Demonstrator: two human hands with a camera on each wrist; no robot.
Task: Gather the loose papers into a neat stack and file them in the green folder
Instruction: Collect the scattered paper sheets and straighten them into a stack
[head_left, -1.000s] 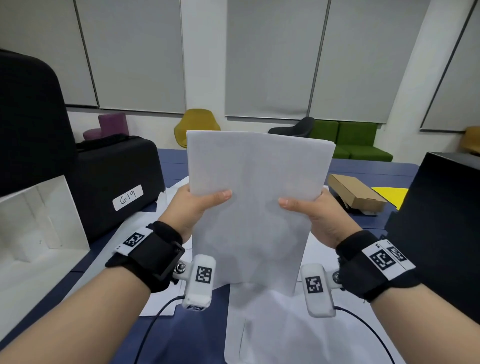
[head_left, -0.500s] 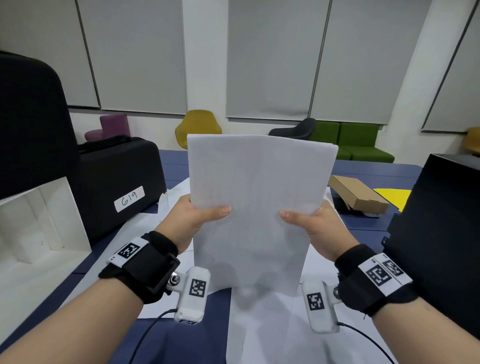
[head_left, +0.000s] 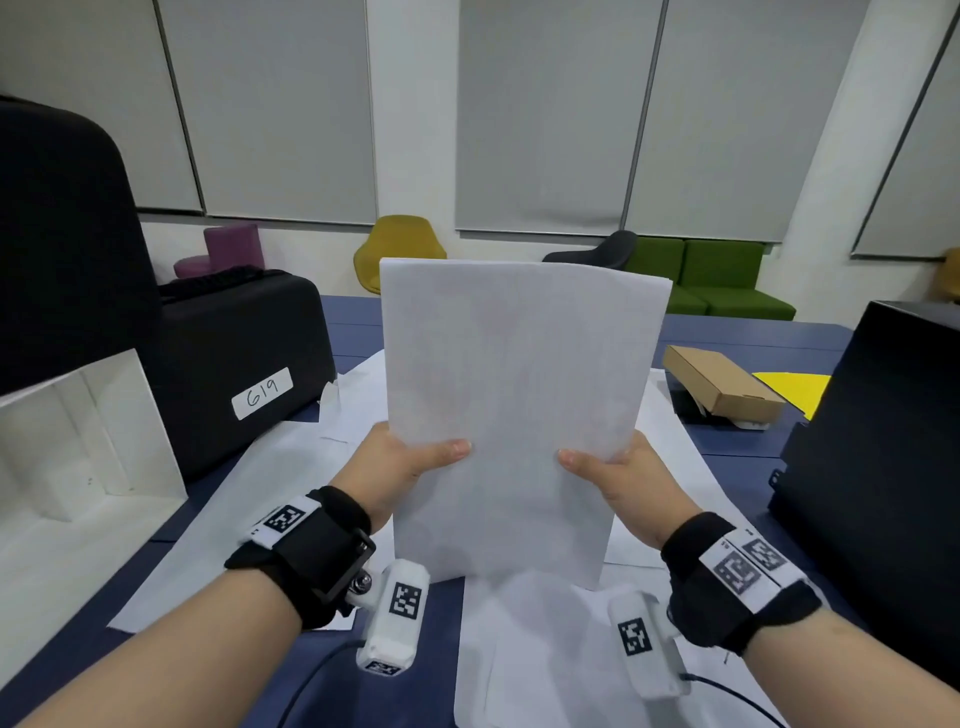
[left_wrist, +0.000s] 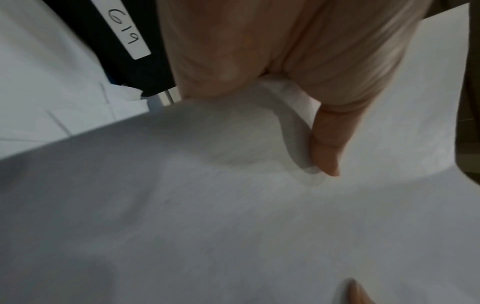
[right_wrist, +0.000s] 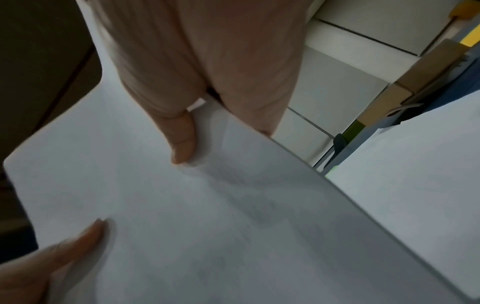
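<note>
Both hands hold a stack of white papers (head_left: 514, 415) upright above the blue table (head_left: 332, 675): in the head view the left hand (head_left: 402, 467) pinches the stack's left edge with its thumb across the front, and the right hand (head_left: 621, 475) pinches the right edge the same way, the fingers of both hidden behind the sheets. More loose sheets (head_left: 550, 660) lie flat on the table beneath and around the stack. At the left a white open box (head_left: 78, 447) stands beside a black case (head_left: 234, 358) with a label reading 619; I cannot make out anything inside the box. At the right a shut cardboard box (head_left: 722, 384) lies near a yellow sheet (head_left: 792, 387) and a black box (head_left: 883, 467). No green folder can be made out. From the left wrist, the left hand (left_wrist: 285, 61) shows its thumb pressed flat on the stack of papers (left_wrist: 233, 216), with the black case (left_wrist: 135, 61) and its label behind. From the right wrist, the right hand (right_wrist: 207, 72) presses its thumb on the stack of papers (right_wrist: 207, 226), the left hand's thumb (right_wrist: 64, 253) lies on the stack's far edge, and the cardboard box (right_wrist: 405, 88) sits beyond.
</note>
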